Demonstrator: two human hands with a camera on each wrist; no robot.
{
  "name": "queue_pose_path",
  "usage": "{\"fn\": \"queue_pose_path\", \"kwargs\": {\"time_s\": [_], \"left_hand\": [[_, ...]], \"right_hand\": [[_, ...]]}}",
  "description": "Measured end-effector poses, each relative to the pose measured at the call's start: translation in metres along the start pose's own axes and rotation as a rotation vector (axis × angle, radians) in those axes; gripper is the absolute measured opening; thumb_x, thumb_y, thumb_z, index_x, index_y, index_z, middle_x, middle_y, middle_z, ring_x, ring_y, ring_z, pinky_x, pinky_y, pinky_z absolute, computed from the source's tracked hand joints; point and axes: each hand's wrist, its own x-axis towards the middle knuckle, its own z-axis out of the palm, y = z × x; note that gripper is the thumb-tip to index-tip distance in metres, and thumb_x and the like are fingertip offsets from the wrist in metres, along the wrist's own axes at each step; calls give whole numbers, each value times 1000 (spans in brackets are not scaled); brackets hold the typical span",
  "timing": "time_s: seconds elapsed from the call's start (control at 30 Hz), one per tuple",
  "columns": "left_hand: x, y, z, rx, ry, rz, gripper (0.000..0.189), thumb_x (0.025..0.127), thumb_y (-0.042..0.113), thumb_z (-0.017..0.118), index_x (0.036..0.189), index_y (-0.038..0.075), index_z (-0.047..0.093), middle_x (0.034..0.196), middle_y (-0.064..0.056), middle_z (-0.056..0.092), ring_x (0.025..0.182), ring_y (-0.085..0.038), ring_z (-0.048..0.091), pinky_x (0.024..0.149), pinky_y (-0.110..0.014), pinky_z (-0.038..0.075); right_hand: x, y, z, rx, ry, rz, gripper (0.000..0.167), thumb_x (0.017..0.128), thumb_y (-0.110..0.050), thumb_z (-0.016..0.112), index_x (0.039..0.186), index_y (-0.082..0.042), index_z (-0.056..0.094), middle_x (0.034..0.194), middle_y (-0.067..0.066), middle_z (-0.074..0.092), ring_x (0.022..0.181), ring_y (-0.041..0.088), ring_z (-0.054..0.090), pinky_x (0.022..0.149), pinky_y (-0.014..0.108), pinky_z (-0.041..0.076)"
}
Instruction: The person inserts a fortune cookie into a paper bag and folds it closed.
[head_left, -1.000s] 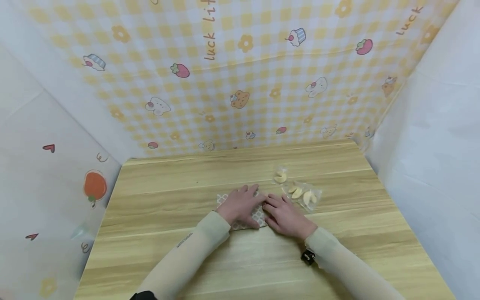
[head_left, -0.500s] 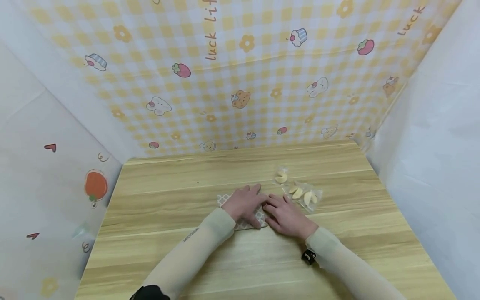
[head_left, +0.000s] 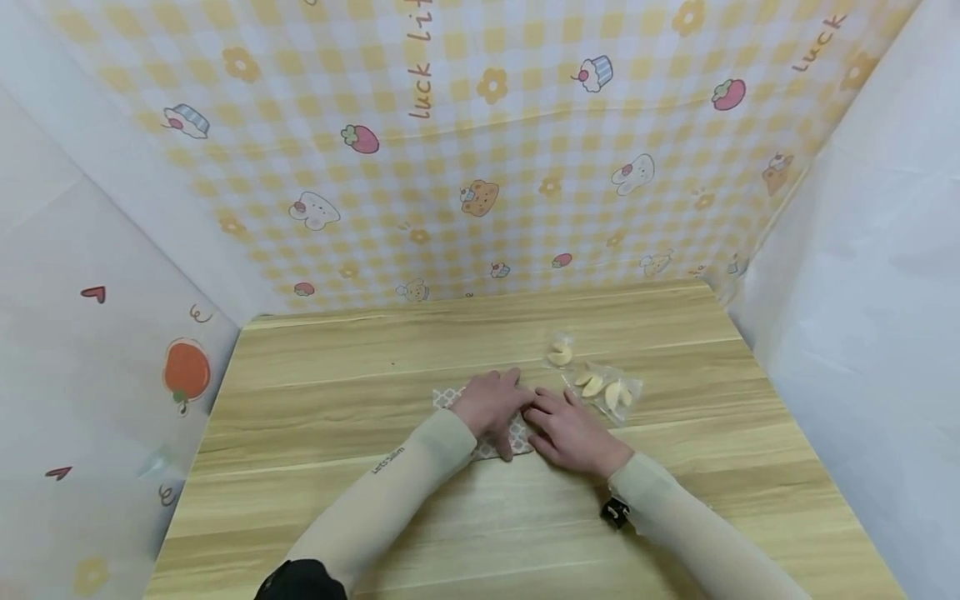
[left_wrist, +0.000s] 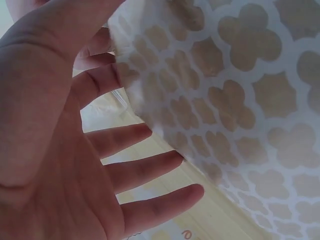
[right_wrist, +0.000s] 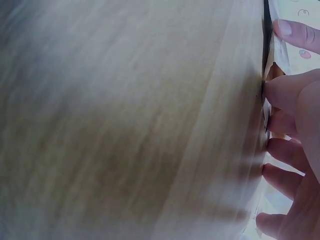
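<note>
A flat paper bag with a white and beige quatrefoil print lies on the wooden table, partly covered by the hands. My left hand rests over it with the fingers spread. In the left wrist view, the thumb side of that hand lies against the printed paper and the other fingers reach out past its edge. At the bag's right end is my right hand, fingers bent. The right wrist view shows its thumb and fingertips at the paper's edge, seemingly pinching it, with a brown inner side showing.
Several fortune cookies in clear wrappers lie just beyond my right hand: a single cookie farther back and a wrapped pair nearer. A yellow checked wall cover rises behind the table, with white sheets on both sides.
My left hand has shifted slightly to the right over the bag, its forearm following and its thumb turning more downward. My right hand and the cookies stay put.
</note>
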Motion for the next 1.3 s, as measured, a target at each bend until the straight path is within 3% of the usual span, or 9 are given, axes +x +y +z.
{"fn": "queue_pose_path", "kwargs": {"time_s": [0.37,0.7,1.07,1.3], "left_hand": [[-2,-1,-2,-11,-32,-7,108,54,51,103,149,39,56,131,-4,56,112,-26,60,98,-42,54],[-12,-6,2,-68,2,12,118,51,47,105,154,39,47,135,-10,59,113,-31,61,92,-46,58],[-14,-11,10,-11,44,32,108,53,51,103,145,37,48,121,-9,60,99,-27,62,75,-40,58],[-13,-13,16,30,56,46,93,57,51,101,134,34,52,125,-12,61,103,-31,65,77,-42,59]], "right_hand": [[2,1,1,0,-10,2,41,101,-32,67,134,-7,69,146,14,61,141,42,52,107,79,37],[3,0,-2,7,-26,18,43,101,-31,67,136,-6,68,148,15,59,142,41,51,108,80,35],[9,-5,-9,-34,-24,21,40,99,-31,72,131,-6,71,139,15,66,131,36,60,107,73,43],[12,-7,-9,-94,-14,-7,40,99,-32,72,131,-9,71,132,12,69,124,32,63,105,64,50]]}}
